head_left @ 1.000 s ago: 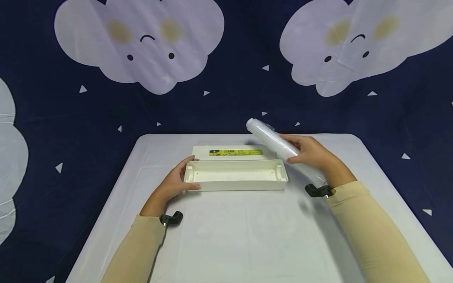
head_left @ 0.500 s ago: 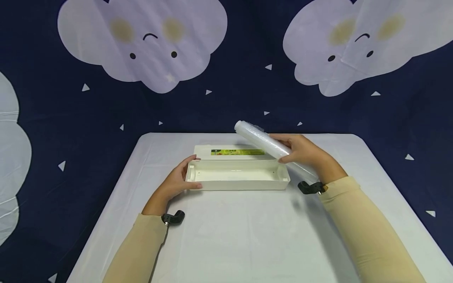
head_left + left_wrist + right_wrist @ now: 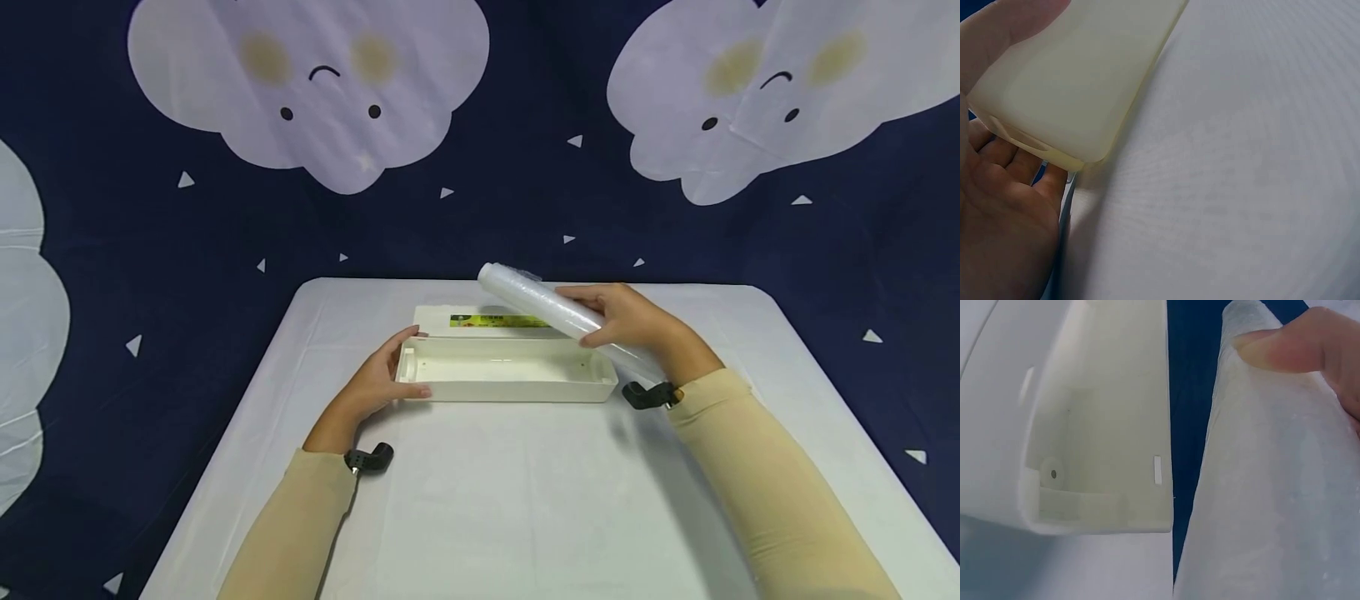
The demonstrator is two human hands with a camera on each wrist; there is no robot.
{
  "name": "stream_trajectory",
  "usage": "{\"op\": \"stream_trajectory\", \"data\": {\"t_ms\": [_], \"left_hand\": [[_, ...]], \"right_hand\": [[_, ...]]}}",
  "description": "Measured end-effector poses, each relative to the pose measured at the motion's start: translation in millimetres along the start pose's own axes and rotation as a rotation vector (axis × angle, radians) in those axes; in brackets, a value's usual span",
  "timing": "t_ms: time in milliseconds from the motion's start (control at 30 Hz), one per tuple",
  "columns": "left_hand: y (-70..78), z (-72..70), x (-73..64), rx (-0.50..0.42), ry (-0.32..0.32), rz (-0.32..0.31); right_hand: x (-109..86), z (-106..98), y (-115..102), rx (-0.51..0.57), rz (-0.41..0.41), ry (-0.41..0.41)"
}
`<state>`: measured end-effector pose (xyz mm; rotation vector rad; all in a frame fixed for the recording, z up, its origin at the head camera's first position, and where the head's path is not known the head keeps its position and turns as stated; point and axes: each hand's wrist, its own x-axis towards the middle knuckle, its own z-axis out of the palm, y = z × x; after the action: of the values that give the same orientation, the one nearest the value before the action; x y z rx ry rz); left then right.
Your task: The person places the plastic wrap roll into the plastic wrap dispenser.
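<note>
A long white plastic wrap box [image 3: 517, 391] lies on the table with its lid [image 3: 431, 320] folded back behind it; a yellow-green label shows on the lid. Nothing lies inside the box's trough. My left hand [image 3: 372, 385] grips the box's left end, thumb on the front wall and fingers behind, as the left wrist view also shows. Above the box's right end, my right hand [image 3: 633, 321] holds a roll of plastic wrap [image 3: 536, 302], tilted with its far end up to the left. In the right wrist view the thumb [image 3: 1285, 350] presses on the roll, apart from the box.
A white cloth covers the table [image 3: 480, 500]. Behind it hangs a dark blue curtain [image 3: 517, 200] printed with clouds and small triangles. Black wrist cameras sit on both wrists, and a cable runs along the left sleeve [image 3: 288, 525].
My right hand has moved left with the roll of plastic wrap, bringing it over the box's lid and right end. My left hand keeps its grip on the box.
</note>
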<state>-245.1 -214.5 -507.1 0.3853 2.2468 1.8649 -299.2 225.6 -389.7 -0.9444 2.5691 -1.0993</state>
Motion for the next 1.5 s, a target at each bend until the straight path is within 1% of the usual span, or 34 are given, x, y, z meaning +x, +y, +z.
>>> {"op": "stream_trajectory", "data": {"t_ms": [267,400,800,933,1100,1233,1367,1500], "left_hand": [[0.8,-0.5,0.5,0.018,0.004,-0.007],[1.7,-0.5,0.3,0.022,0.001,-0.003],[-0.6,-1.5,0.4,-0.012,-0.015,0.023],[-1.3,-2.2,1.4,-0.024,-0.022,0.032],[-2.4,-3.3,2.6,-0.036,-0.031,0.04],[-2.7,-3.5,2.4,-0.032,-0.032,0.038],[-3.1,-3.5,2.0,-0.031,-0.033,0.035],[-2.6,-3.1,1.7,-0.036,-0.031,0.027]], "right_hand": [[8.8,6,-5,0.06,-0.062,-0.04],[12.8,10,-10,0.066,-0.075,-0.066],[21.5,19,-16,0.077,-0.111,-0.116],[23.6,22,-19,0.068,-0.112,-0.133],[25.6,24,-21,0.015,-0.11,-0.147],[27.3,26,-23,0.001,-0.119,-0.156],[29.7,29,-25,0.03,-0.118,-0.184],[31.1,32,-28,0.088,-0.103,-0.222]]}}
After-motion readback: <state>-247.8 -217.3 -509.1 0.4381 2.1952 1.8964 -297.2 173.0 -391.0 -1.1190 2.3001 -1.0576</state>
